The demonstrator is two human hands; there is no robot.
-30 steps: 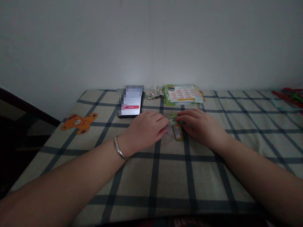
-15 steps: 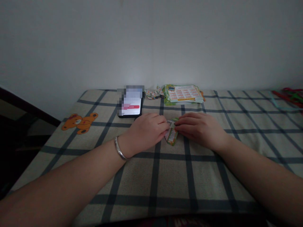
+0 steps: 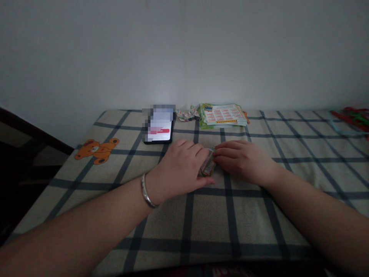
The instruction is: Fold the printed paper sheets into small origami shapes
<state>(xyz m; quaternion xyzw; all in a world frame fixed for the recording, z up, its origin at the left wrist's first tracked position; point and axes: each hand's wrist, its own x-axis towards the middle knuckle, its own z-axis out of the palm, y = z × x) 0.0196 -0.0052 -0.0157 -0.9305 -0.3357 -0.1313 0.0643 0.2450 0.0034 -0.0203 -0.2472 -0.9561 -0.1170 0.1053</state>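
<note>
A small folded piece of printed paper [image 3: 210, 166], green and white, lies on the checked cloth [image 3: 213, 215] between my two hands. My left hand [image 3: 187, 165], with a silver bangle at the wrist, is at its left side; the thumb is stretched out apart from the fingers, and the fingertips are at the paper's edge. From the right, my right hand [image 3: 240, 157] has its fingers close together on the paper's right edge. Its thumb is hidden. Parts of the paper are covered by the fingers.
A lit phone [image 3: 160, 127] lies near the wall. Beside it are a folded paper piece [image 3: 188, 114] and a stack of printed sheets [image 3: 223, 115]. A bear figure [image 3: 97, 150] is at the left; red and green items [image 3: 356, 119] lie far right.
My left thumb has come away from the fingers and stretched out below the paper. The folded paper is tilted and partly more covered. My right hand has barely moved.
</note>
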